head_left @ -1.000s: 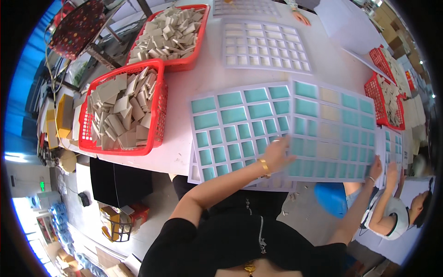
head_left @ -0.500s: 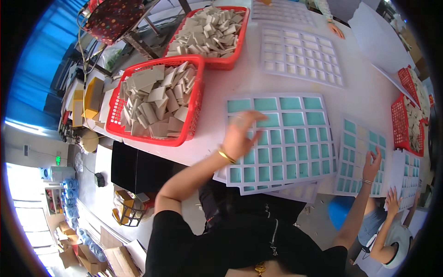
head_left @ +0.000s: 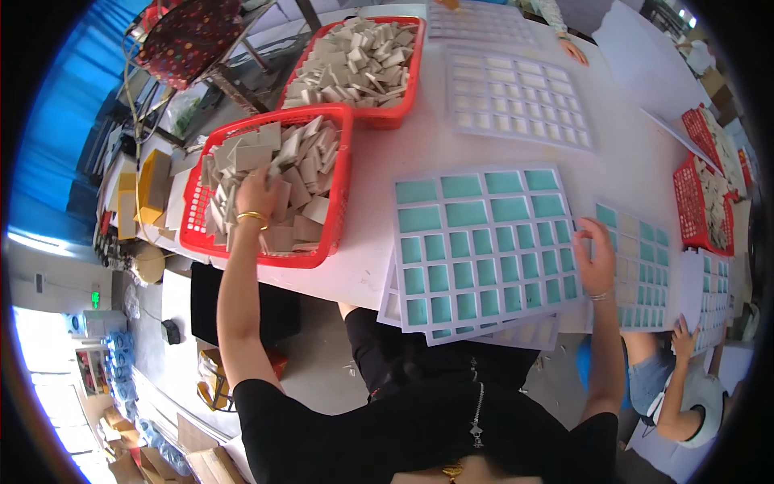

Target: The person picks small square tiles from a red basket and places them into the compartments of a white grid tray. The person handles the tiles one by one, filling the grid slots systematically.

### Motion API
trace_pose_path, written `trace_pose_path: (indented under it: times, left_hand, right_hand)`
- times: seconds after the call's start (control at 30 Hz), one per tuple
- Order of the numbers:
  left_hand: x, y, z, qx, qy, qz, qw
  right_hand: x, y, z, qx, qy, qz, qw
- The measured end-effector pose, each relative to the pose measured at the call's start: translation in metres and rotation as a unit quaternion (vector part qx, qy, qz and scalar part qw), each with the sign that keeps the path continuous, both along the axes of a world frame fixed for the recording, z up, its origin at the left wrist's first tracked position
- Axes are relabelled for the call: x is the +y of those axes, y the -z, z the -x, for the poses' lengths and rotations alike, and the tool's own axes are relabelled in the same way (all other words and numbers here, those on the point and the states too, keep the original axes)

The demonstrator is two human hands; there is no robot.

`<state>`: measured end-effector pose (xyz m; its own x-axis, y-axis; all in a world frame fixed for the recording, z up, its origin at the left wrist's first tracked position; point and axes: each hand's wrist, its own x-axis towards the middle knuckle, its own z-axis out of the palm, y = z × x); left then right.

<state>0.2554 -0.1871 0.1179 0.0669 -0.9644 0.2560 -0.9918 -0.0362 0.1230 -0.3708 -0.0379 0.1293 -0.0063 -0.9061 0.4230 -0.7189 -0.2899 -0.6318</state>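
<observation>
My left hand reaches down into the near red basket, among a heap of flat pale-grey tiles. Its fingertips are lost among the tiles, so whether they grip one cannot be made out. My right hand is beside the right edge of a white grid tray, its fingers loosely curved and apart, with nothing visible in them. Turquoise shows in the cells of this tray, large ones along the far rows and smaller ones nearer me. It lies on top of other trays whose edges stick out beneath it.
Another red basket of tiles stands behind the near one. A white tray with pale cells lies farther back, and a partly turquoise tray on the right. Red baskets stand at the far right. A co-worker sits there.
My left hand has moved left from above the turquoise tray into the near basket. My right hand has come left from the right-hand tray to the middle tray's edge.
</observation>
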Motion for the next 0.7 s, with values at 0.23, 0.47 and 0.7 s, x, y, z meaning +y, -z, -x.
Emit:
trace_pose_path:
  times: [0.23,0.47,0.7]
  left_hand:
    - [0.036,-0.037,0.059,0.134,0.045,0.256,0.956]
    - [0.103,-0.016,0.235,0.118,0.584,0.224,0.772]
    - [0.126,0.015,0.266,0.192,0.541,0.090,0.814]
  right_hand:
    - [0.007,0.014,-0.061,-0.116,-0.126,-0.126,0.977]
    - [-0.004,0.039,-0.148,-0.612,-0.173,-0.443,0.631]
    - [-0.002,0.055,-0.146,-0.509,-0.119,-0.324,0.789]
